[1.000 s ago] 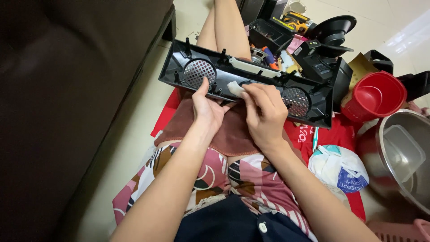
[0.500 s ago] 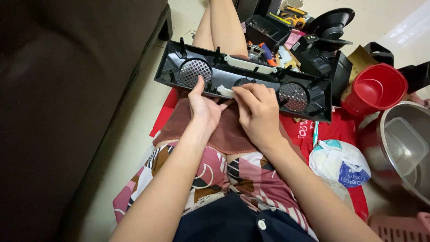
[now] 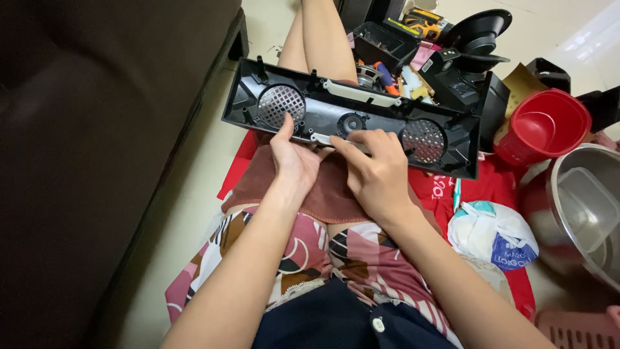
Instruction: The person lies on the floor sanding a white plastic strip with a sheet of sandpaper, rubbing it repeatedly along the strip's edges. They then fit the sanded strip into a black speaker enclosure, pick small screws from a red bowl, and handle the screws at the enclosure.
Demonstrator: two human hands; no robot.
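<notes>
Sofa (image 3: pixel 97 148), dark brown, fills the left side of the view, its base running along the pale floor (image 3: pixel 194 194). Legs of the seated person extend forward over a patterned cloth (image 3: pixel 297 245), with a brown towel (image 3: pixel 323 194) laid across the lap. Speaker panel (image 3: pixel 352 119), long, black plastic, inner face up, rests tilted across the lap and legs; it has a round mesh grille (image 3: pixel 281 105) near its left end, another mesh grille (image 3: pixel 423 140) near its right end, and a small round opening between them. Steel bowl (image 3: pixel 581 213) sits at the right edge with a pale insert inside it. Red bucket (image 3: pixel 541 129) stands just behind the bowl. White plastic bag (image 3: pixel 494 232) lies crumpled on red cloth, right of the lap. Clutter of black parts, tools and a black funnel-shaped piece (image 3: pixel 481 32) sits beyond the panel. Left hand (image 3: pixel 294 158) grips the panel's near edge, thumb raised and pressed on the inner face just below the left grille, fingers hidden under the panel. Right hand (image 3: pixel 374 168) is curled, fingertips pinching a small pale strip (image 3: pixel 326 138) against the panel's lower middle, between the two grilles.
</notes>
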